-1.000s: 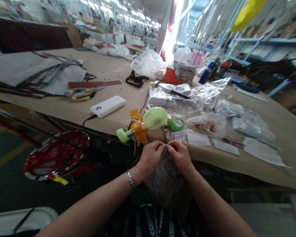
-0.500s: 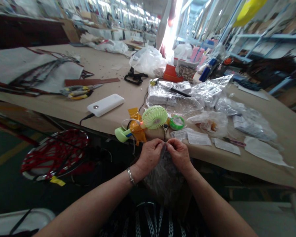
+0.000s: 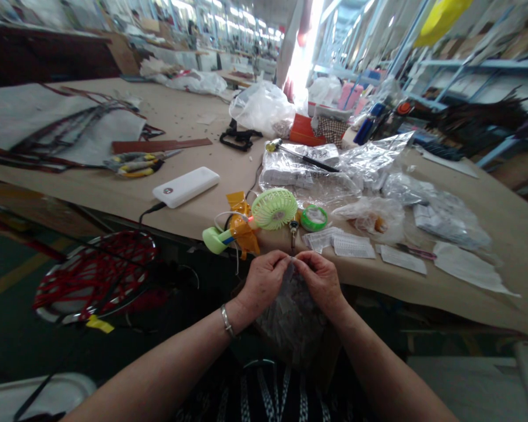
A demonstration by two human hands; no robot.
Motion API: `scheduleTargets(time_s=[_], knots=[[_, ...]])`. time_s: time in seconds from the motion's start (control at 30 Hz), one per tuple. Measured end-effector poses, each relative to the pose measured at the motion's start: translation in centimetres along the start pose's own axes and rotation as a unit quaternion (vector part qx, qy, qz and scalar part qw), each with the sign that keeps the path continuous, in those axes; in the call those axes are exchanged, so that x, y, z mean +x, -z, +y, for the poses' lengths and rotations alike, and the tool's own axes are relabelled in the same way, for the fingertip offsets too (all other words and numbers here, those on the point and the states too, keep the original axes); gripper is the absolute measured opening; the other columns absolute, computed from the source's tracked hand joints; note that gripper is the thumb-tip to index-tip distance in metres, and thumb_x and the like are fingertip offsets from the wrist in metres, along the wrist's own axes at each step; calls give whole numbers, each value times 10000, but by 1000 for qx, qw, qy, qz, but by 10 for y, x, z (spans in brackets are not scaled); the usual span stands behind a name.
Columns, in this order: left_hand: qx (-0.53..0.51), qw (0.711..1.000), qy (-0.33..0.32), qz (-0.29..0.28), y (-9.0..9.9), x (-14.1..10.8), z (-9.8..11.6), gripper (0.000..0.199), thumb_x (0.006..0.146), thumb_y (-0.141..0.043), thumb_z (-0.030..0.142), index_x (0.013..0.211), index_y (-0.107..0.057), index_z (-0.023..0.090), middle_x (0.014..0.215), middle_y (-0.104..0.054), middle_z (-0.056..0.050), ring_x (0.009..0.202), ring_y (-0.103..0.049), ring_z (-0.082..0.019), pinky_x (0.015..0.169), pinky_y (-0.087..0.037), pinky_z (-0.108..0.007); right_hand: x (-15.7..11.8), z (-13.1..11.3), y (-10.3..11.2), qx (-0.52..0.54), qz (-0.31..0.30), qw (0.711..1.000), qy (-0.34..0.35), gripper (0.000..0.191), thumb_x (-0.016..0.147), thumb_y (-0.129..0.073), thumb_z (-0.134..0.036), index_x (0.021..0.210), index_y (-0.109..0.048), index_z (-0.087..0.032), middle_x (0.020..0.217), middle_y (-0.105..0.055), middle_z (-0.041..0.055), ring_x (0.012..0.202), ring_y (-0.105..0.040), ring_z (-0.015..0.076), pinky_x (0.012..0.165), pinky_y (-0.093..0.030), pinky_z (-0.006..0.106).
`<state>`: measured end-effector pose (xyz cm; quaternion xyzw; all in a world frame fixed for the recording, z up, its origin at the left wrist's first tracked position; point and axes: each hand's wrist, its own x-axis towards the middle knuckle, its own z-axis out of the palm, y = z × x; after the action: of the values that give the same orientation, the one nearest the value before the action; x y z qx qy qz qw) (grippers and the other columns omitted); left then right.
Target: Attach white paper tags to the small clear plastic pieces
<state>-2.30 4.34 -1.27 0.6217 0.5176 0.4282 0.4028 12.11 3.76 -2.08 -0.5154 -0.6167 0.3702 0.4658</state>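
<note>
My left hand (image 3: 266, 282) and my right hand (image 3: 319, 280) meet at the table's near edge, fingertips pinched together. What they pinch is too small to make out. Just beyond the fingertips stands a small metal fitting (image 3: 294, 226) at the edge. Below the hands hangs a clear plastic bag (image 3: 293, 322) with pale contents. A green fan (image 3: 273, 208) is fixed with orange tape (image 3: 245, 233) to the left of the fitting, and a green tape roll (image 3: 314, 217) lies to its right.
Printed labels (image 3: 353, 246), a plastic bag (image 3: 374, 218) and silvery packages (image 3: 301, 166) lie to the right. On the left are a white power bank (image 3: 186, 186), pliers (image 3: 136, 164) and a brown strip (image 3: 161, 146). A red-corded round stool (image 3: 97, 272) stands below.
Both hands have moved slightly down in the view and stay pinched together. The whole view has shifted a little to the left.
</note>
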Motion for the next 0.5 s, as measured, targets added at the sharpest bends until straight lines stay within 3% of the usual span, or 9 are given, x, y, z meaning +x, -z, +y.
scheduleTargets(time_s=[0.07, 0.17, 0.23, 0.33, 0.4, 0.5], knots=[[-3, 1000, 7, -6, 2, -6, -2, 210, 807, -485, 253, 712, -647, 160, 667, -630, 4, 638, -554, -117, 606, -412, -198, -6, -2, 10, -40, -2, 999, 19, 168, 812, -556, -328, 879, -620, -188, 713, -623, 0, 633, -572, 133, 613, -456, 235], [0, 999, 29, -23, 3, -13, -9, 221, 807, -487, 263, 712, -658, 162, 671, -643, 1, 649, -568, -127, 617, -424, -208, -8, -4, 30, -189, 30, 974, 120, 157, 846, -522, -287, 929, -621, -198, 786, -640, 29, 732, -592, 161, 707, -469, 272], [4, 998, 43, -37, 3, -15, -18, 209, 801, -497, 266, 774, -681, 171, 746, -680, -12, 712, -601, -146, 673, -443, -224, -4, -3, 42, -314, 54, 930, 183, 197, 851, -513, -269, 992, -622, -185, 902, -640, 70, 884, -571, 208, 820, -446, 328], [17, 998, 45, -50, 2, -17, -31, 233, 789, -516, 254, 939, -683, 190, 943, -699, -36, 871, -623, -177, 802, -440, -259, 3, 2, 50, -461, 65, 860, 208, 315, 829, -551, -273, 1125, -584, -170, 1125, -598, 108, 1097, -468, 288, 932, -359, 416], [35, 997, 51, -50, 0, -19, -37, 240, 785, -518, 256, 948, -682, 191, 960, -698, -46, 889, -623, -188, 816, -436, -274, 4, 7, 49, -503, 58, 836, 212, 329, 827, -562, -263, 1147, -576, -188, 1181, -588, 94, 1141, -440, 300, 950, -314, 434], [47, 995, 66, -51, -2, -23, -40, 204, 775, -521, 263, 854, -695, 192, 861, -703, -41, 826, -626, -188, 767, -440, -269, 4, 11, 46, -498, 65, 833, 231, 240, 852, -542, -239, 1079, -615, -223, 1104, -644, 56, 1100, -484, 257, 965, -276, 419]])
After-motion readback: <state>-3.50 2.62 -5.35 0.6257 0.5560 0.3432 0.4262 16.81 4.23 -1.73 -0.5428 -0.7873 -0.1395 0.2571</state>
